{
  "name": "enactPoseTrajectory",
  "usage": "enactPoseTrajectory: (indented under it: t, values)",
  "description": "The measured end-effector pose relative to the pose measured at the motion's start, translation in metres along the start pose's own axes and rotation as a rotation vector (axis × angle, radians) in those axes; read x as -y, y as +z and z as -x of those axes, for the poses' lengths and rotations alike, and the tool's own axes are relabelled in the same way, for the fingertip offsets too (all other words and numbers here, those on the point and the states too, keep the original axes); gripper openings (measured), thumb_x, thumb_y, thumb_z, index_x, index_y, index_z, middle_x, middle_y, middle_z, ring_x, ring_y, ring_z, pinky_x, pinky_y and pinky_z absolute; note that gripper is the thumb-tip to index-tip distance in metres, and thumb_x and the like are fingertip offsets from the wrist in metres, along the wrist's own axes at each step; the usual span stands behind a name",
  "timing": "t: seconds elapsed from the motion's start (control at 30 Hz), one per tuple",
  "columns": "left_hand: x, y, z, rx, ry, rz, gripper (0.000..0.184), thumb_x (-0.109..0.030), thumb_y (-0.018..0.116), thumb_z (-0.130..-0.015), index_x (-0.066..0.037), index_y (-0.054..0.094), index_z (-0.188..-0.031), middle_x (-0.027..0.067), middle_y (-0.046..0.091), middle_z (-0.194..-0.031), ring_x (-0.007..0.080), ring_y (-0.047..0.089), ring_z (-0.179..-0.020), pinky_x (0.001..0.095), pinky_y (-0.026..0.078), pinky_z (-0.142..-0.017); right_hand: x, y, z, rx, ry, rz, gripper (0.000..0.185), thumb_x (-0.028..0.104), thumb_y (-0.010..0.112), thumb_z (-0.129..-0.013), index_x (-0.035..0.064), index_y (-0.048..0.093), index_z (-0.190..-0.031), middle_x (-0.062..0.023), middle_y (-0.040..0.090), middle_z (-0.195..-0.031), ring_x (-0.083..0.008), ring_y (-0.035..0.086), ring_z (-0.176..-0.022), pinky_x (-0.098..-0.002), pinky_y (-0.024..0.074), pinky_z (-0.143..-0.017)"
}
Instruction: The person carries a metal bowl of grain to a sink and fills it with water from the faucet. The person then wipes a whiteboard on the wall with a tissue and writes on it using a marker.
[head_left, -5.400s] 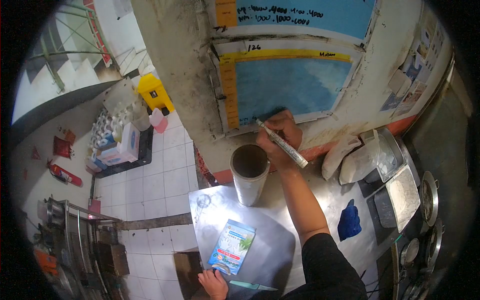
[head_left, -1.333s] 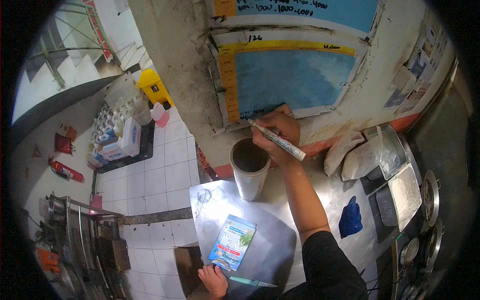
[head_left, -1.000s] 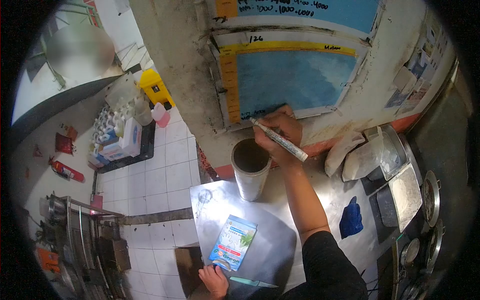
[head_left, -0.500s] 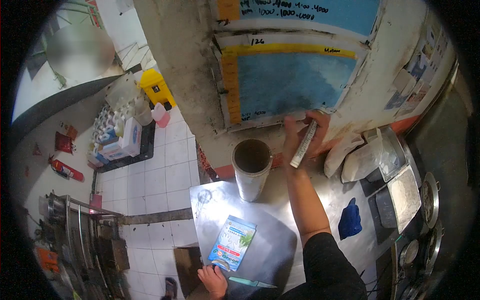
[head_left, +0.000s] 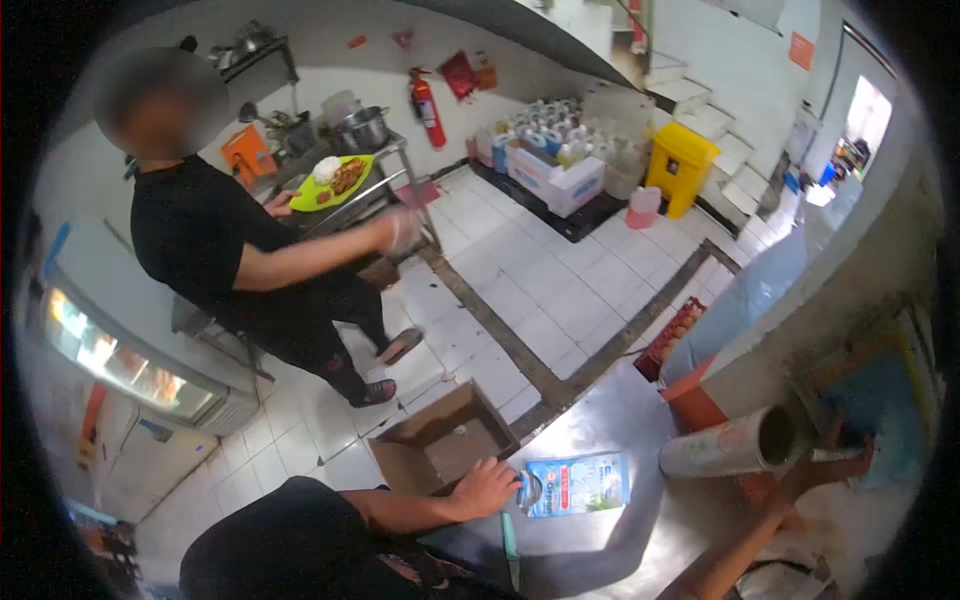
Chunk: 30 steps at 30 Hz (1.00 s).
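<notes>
My left hand point(head_left: 487, 488) lies with fingers stretched out on the edge of the metal table point(head_left: 590, 560), holding nothing. Its fingertips are at the end of a blue-and-white glove packet point(head_left: 577, 484). A knife with a light green handle point(head_left: 511, 550) lies close to that hand. On the right side, my right hand point(head_left: 840, 462) is closed around a white marker point(head_left: 836, 454), partly blurred and dim. It is by the blue wall sheet point(head_left: 890, 420). Between my hands, a wide pale cylinder with an open top point(head_left: 715, 445) stands on the table.
A co-worker in black point(head_left: 200, 220) stands across the floor with a yellow-green plate of rice and food point(head_left: 333, 182), the other arm extended. An open cardboard box point(head_left: 400, 450) sits beside the table. Farther back are a yellow bin point(head_left: 680, 165), several bottles and a fire extinguisher point(head_left: 427, 108).
The view has swung left, from the wall sheets to the room, bringing the co-worker into sight. My left hand stays by the packet; my right hand still has the marker near the wall.
</notes>
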<state>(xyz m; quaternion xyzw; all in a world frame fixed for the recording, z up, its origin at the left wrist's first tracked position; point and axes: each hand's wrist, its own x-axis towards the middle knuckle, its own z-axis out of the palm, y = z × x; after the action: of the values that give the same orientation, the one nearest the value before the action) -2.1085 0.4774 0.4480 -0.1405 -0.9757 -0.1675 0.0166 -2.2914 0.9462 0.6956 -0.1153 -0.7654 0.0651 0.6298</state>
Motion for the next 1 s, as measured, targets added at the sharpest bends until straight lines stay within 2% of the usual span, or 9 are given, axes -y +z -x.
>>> enactPoseTrajectory:
  t: [0.13, 0.17, 0.23, 0.47, 0.57, 0.67, 0.77, 0.87, 1.0]
  values:
    - [-0.006, -0.009, -0.005, 0.101, -0.025, 0.081, 0.023, -0.028, 0.056, -0.096, -0.006, 0.062, -0.095, 0.0128, 0.061, -0.094, 0.0319, 0.054, -0.092, 0.0481, 0.043, -0.080, -0.004, -0.013, 0.006, 0.016, 0.109, -0.030, 0.065, 0.018, 0.090, -0.069, 0.0061, 0.046, -0.116, -0.0111, 0.046, -0.111, -0.0271, 0.046, -0.106, -0.0395, 0.0377, -0.094]
    - [-0.005, -0.008, -0.003, 0.060, 0.064, 0.033, 0.018, -0.023, 0.058, -0.094, -0.005, 0.062, -0.096, 0.0143, 0.061, -0.094, 0.0344, 0.054, -0.092, 0.0513, 0.041, -0.081, 0.004, -0.015, 0.007, -0.003, 0.127, -0.035, 0.067, 0.018, 0.091, -0.069, 0.0061, 0.046, -0.117, -0.0113, 0.045, -0.112, -0.0274, 0.046, -0.106, -0.0396, 0.0375, -0.094]
    - [-0.009, -0.006, -0.005, -0.009, 0.013, 0.118, 0.019, -0.021, 0.060, -0.092, -0.003, 0.061, -0.098, 0.0167, 0.061, -0.097, 0.0385, 0.052, -0.093, 0.0523, 0.040, -0.085, 0.006, -0.011, 0.003, -0.063, 0.131, -0.058, 0.071, 0.019, 0.092, -0.067, 0.0062, 0.045, -0.118, -0.0115, 0.044, -0.113, -0.0278, 0.045, -0.107, -0.0398, 0.0372, -0.095]
    - [0.000, 0.013, 0.001, 0.021, -0.006, 0.077, 0.030, -0.030, 0.052, -0.097, -0.002, 0.055, -0.090, 0.0194, 0.055, -0.098, 0.0413, 0.048, -0.098, 0.0541, 0.036, -0.088, 0.018, 0.007, 0.000, -0.132, 0.233, -0.245, 0.080, 0.020, 0.097, -0.062, 0.0072, 0.042, -0.119, -0.0119, 0.040, -0.115, -0.0281, 0.043, -0.109, -0.0409, 0.0364, -0.097]
    - [-0.005, 0.004, -0.002, 0.030, -0.007, 0.078, 0.032, -0.032, 0.050, -0.098, -0.002, 0.055, -0.090, 0.0193, 0.055, -0.098, 0.0410, 0.047, -0.097, 0.0536, 0.036, -0.088, 0.003, 0.012, 0.011, -0.061, 0.232, -0.194, 0.082, 0.021, 0.097, -0.060, 0.0083, 0.042, -0.119, -0.0121, 0.040, -0.116, -0.0283, 0.043, -0.109, -0.0415, 0.0364, -0.097]
    - [-0.007, 0.003, -0.002, 0.018, -0.012, 0.071, 0.034, -0.034, 0.048, -0.098, -0.002, 0.055, -0.090, 0.0193, 0.055, -0.098, 0.0410, 0.048, -0.097, 0.0539, 0.036, -0.088, 0.001, 0.015, 0.009, -0.149, 0.219, -0.278, 0.075, 0.037, 0.094, -0.062, 0.0086, 0.049, -0.115, -0.0187, 0.047, -0.112, -0.0400, 0.045, -0.110, -0.0505, 0.0347, -0.094]
    - [-0.002, 0.012, 0.000, -0.017, 0.003, 0.085, 0.033, -0.033, 0.048, -0.098, -0.002, 0.055, -0.089, 0.0194, 0.055, -0.097, 0.0409, 0.048, -0.097, 0.0535, 0.037, -0.087, 0.012, 0.012, 0.000, -0.116, 0.223, -0.188, 0.080, 0.022, 0.096, -0.061, 0.0095, 0.042, -0.119, -0.0132, 0.040, -0.117, -0.0302, 0.043, -0.111, -0.0435, 0.0357, -0.097]
    - [-0.001, 0.008, -0.001, -0.005, 0.025, 0.068, 0.031, -0.031, 0.049, -0.098, -0.001, 0.055, -0.089, 0.0197, 0.054, -0.096, 0.0411, 0.048, -0.096, 0.0534, 0.037, -0.086, -0.004, 0.022, 0.023, -0.101, 0.211, -0.214, 0.083, 0.037, 0.095, -0.060, 0.0104, 0.045, -0.121, -0.0207, 0.043, -0.118, -0.0413, 0.042, -0.113, -0.0522, 0.0334, -0.096]
    - [-0.006, 0.005, -0.001, -0.011, 0.010, 0.085, 0.030, -0.029, 0.050, -0.098, -0.001, 0.053, -0.088, 0.0201, 0.053, -0.095, 0.0416, 0.048, -0.095, 0.0536, 0.037, -0.085, 0.004, 0.015, 0.014, -0.121, 0.211, -0.224, 0.083, 0.033, 0.096, -0.060, 0.0114, 0.044, -0.121, -0.0186, 0.042, -0.119, -0.0387, 0.042, -0.113, -0.0507, 0.0320, -0.098]
